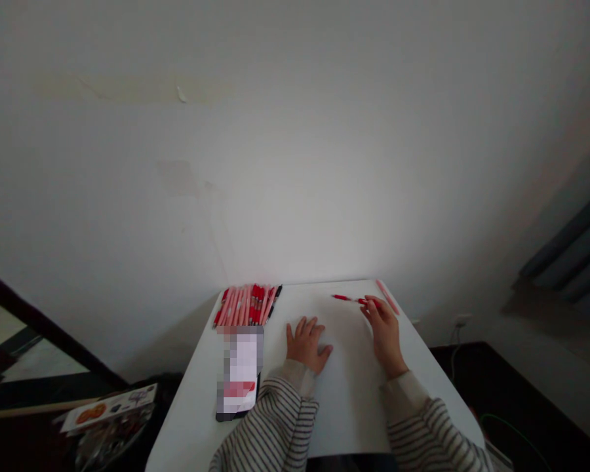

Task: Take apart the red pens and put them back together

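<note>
My right hand (pixel 384 331) pinches a red pen (pixel 347 298) by one end, near the far right of the white table. The pen's other end points left, over the tabletop. Flat on the table lies my left hand (pixel 307 344), its fingers spread and nothing in it. A pink pen (pixel 387 297) rests by the far right corner, just beyond my right hand. To the left, a row of pens (pixel 246 305), pink, red and a dark one, lies side by side at the far edge.
A phone (pixel 239 373) with a blurred screen lies left of my left hand. The table (pixel 354 406) stands against a pale wall (pixel 295 164). On the floor side at left is a bin (pixel 120 436) with a box (pixel 111 406) on top. A wall socket (pixel 463 320) is at right.
</note>
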Demonstrator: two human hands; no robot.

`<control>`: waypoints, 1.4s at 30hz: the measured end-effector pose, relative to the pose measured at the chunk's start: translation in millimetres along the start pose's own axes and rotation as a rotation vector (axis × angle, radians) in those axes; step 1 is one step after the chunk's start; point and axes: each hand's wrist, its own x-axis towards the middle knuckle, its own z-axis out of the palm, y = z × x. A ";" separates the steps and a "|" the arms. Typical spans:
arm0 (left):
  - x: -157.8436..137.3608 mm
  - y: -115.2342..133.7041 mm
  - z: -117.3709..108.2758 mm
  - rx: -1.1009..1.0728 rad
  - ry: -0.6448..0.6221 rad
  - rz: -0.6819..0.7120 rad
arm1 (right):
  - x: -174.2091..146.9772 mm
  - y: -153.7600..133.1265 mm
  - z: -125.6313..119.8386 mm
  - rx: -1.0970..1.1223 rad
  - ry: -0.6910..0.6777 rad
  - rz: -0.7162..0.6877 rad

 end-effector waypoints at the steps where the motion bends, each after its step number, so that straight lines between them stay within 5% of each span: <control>1: 0.1 0.0 -0.1 -0.002 -0.002 -0.001 | 3.1 -0.4 -6.0 -0.164 -0.009 -0.058; 5: 0.7 -0.4 0.4 -0.006 0.001 -0.003 | 12.9 -0.2 -29.2 -0.574 0.063 -0.287; 8: 1.0 -0.3 0.2 -0.008 0.006 0.000 | 18.0 2.3 -40.7 -0.668 0.116 -0.329; 17: 1.6 -0.6 0.6 0.026 0.000 0.000 | 38.4 -0.1 -48.6 -0.400 0.164 -0.137; 21: 2.5 0.9 3.3 0.010 0.038 -0.007 | 49.6 -5.6 -46.3 -0.364 0.064 -0.152; 25: 3.8 5.3 4.1 0.024 0.064 -0.021 | 56.1 -5.7 -38.0 -0.557 -0.070 -0.175; 33: 7.1 10.5 4.6 0.031 0.077 -0.032 | 45.2 17.4 -15.1 -0.539 -0.075 -0.308; 42: 14.7 17.4 5.7 0.039 0.105 -0.026 | 31.1 1.4 -13.2 -1.428 -0.200 -0.290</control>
